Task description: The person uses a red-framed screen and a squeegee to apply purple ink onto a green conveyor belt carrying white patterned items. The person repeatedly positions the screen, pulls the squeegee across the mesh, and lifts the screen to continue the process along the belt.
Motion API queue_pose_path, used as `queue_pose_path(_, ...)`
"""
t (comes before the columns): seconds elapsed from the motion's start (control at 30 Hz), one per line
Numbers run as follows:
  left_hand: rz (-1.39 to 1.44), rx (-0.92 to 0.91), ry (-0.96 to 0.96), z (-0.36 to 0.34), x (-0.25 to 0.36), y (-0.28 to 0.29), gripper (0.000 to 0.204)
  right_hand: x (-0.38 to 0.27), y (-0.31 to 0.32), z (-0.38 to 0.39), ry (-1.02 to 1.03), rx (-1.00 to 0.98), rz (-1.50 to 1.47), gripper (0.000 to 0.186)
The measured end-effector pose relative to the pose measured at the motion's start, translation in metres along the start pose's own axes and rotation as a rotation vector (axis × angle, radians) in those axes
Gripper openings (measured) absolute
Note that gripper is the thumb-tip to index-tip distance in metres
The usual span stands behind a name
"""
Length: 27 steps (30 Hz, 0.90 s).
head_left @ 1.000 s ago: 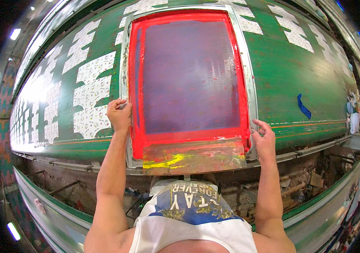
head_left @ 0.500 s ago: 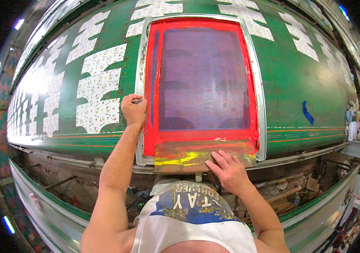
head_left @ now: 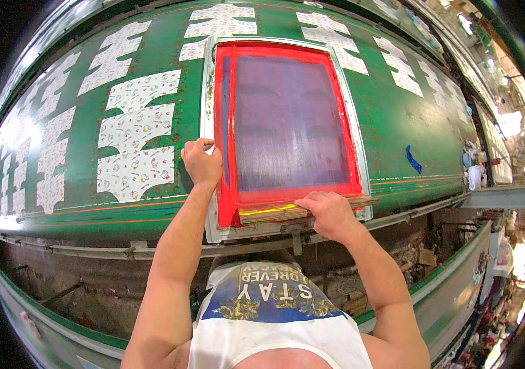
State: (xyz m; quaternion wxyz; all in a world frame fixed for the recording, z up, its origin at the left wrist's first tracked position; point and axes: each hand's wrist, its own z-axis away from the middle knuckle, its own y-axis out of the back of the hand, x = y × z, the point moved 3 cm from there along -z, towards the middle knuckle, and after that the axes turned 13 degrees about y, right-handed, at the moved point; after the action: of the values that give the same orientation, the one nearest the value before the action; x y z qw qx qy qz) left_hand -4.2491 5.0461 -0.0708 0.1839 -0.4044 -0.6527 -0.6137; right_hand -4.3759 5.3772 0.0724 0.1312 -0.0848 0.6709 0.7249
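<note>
A screen printing frame point(head_left: 209, 98) with metal sides lies on the green table, its purple mesh point(head_left: 293, 123) bordered by red ink. My left hand point(head_left: 202, 163) is closed on the frame's left side, about midway along. At the near end of the mesh stands a wide wooden squeegee point(head_left: 268, 215), smeared with yellow and red. My right hand point(head_left: 335, 215) grips its upper edge, right of the middle, with the fingers curled over the far side. Dark shapes show faintly through the mesh.
White patterned fabric pieces point(head_left: 136, 141) lie in rows on the green table point(head_left: 391, 135), left of and beyond the frame. A blue strip point(head_left: 413, 160) rests to the right. A metal rail point(head_left: 151, 251) runs along the near edge, with a second green-edged table point(head_left: 59, 313) behind me.
The squeegee has tipped from a slant showing its broad face to a more upright stance. My right hand's fingers have closed over its top edge. My left hand stays at the frame's side.
</note>
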Motion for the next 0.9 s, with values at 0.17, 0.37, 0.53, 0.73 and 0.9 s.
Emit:
queue_pose_path(0.17, 0.026, -0.04, -0.016, -0.002, -0.001, 0.0, 0.02, -0.023, -0.012, 0.023, -0.05, -0.004, 0.002, 0.048)
queue_pose_path(0.37, 0.019, -0.047, -0.031, -0.002, 0.001, -0.001, 0.031, -0.033, -0.039, 0.028, -0.005, 0.202, 0.13, 0.047)
queue_pose_path(0.53, -0.001, -0.015, -0.013, -0.002, 0.003, 0.001, 0.026, 0.006, -0.038, -0.007, 0.061, 0.271, 0.192, 0.044)
queue_pose_path(0.73, -0.018, 0.019, 0.026, -0.004, 0.005, -0.003, 0.019, 0.09, -0.016, -0.094, 0.119, 0.285, 0.223, 0.04)
queue_pose_path(0.9, 0.006, 0.038, 0.048, -0.003, 0.009, -0.003, 0.016, 0.166, 0.01, -0.174, 0.126, 0.28, 0.208, 0.036)
